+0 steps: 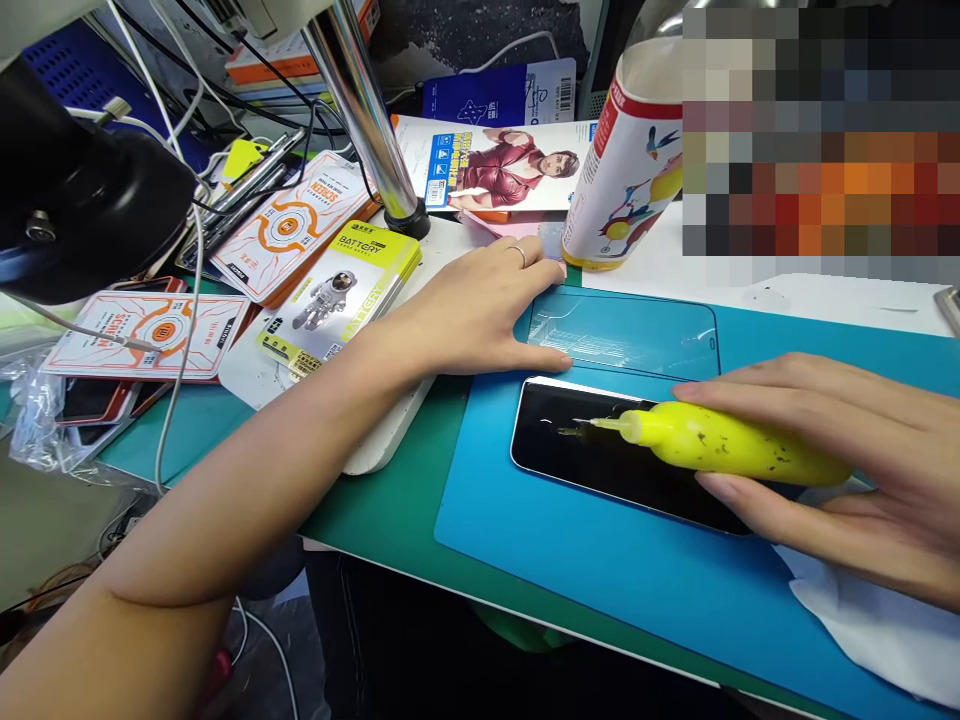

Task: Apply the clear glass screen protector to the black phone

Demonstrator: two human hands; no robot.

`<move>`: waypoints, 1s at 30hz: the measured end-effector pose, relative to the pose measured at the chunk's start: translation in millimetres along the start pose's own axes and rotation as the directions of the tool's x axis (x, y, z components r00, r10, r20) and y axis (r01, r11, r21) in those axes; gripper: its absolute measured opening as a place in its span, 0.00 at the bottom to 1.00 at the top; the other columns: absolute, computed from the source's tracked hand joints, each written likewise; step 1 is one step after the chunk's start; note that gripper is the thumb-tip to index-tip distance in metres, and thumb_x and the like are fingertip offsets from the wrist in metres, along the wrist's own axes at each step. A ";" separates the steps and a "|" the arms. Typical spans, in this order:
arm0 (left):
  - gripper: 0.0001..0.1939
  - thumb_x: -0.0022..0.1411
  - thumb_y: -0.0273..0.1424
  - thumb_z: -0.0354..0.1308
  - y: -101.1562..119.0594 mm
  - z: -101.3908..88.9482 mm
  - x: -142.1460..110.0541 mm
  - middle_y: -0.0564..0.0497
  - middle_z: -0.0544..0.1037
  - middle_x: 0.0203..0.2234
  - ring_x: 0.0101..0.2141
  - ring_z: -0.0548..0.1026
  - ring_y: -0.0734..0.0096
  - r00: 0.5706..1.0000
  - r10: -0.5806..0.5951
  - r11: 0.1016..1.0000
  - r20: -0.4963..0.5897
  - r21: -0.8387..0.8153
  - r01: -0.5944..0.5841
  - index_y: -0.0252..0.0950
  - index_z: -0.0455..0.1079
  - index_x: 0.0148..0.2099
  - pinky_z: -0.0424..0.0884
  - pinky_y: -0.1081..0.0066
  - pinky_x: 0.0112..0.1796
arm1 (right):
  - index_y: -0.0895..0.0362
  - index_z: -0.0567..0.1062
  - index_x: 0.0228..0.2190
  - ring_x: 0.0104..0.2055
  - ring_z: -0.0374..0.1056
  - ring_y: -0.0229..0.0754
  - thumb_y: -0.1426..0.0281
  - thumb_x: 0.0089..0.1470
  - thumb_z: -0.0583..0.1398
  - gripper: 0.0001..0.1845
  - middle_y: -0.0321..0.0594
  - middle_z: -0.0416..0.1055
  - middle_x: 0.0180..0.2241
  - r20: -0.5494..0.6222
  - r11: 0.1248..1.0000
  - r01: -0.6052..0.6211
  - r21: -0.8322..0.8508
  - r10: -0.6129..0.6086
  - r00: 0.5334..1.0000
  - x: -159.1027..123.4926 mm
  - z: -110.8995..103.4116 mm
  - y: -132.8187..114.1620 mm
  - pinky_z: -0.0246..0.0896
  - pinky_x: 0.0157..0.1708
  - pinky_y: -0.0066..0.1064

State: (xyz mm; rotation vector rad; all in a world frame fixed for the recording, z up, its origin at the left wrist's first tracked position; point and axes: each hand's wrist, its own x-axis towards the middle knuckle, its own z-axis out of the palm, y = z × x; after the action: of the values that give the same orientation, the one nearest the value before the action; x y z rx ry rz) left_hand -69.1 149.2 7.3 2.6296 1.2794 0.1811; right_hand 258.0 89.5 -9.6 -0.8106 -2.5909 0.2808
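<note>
My right hand is closed around a yellow squeeze bottle with a thin nozzle, tilted almost level. Its tip points left, just over the black screen of a phone, where a thin trace of clear liquid shows. The phone lies face up on a blue mat. Behind it, a clear glass screen protector lies flat on the mat. My left hand, with a ring on one finger, rests palm down at the protector's left end. Its thumb is stretched out apart from the fingers, and I see nothing held in it.
A white tissue lies beneath my right hand. Left of the mat are a yellow battery box, orange-and-white screen boxes and loose cables. A metal post and a printed paper canister stand behind. A black lamp-like part hangs upper left.
</note>
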 end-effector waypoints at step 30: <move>0.37 0.63 0.55 0.69 -2.3 3.4 -7.1 0.41 0.76 0.59 0.58 0.75 0.46 0.997 -0.020 0.999 -0.074 -0.047 0.017 0.39 0.73 0.66 0.72 0.54 0.58 | 0.50 0.70 0.45 0.44 0.80 0.48 0.40 0.41 0.75 0.40 0.43 0.80 0.46 -0.140 0.740 -0.563 0.368 0.643 0.753 -2.7 -42.7 52.1 0.82 0.43 0.47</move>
State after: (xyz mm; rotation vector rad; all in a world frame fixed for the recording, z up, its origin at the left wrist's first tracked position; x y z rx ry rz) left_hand -74.5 144.5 3.4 2.5935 1.3059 0.3047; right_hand 304.8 133.1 11.8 -1.4535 -1.8944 0.6951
